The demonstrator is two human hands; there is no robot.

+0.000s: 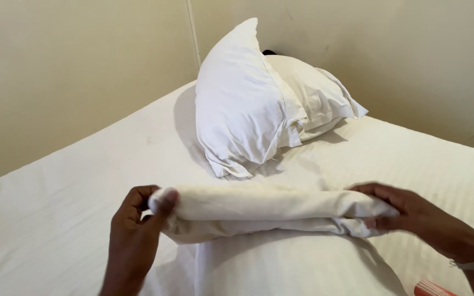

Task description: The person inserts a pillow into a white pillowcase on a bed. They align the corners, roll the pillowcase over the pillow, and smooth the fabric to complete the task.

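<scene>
Hands [138, 219] gripping rolled sheet [270, 211] — pillows [248, 104] behind

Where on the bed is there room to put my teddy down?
Bare sheet lies left of the pillows, between the wall and the left hand. More lies right of the pillows, above the right hand. The middle is crowded: both hands grip the rolled cloth.

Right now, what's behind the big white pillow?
Behind the big white pillow leans a second pillow, against the wall. A small dark thing peeks above them; the pillows hide the rest.
</scene>
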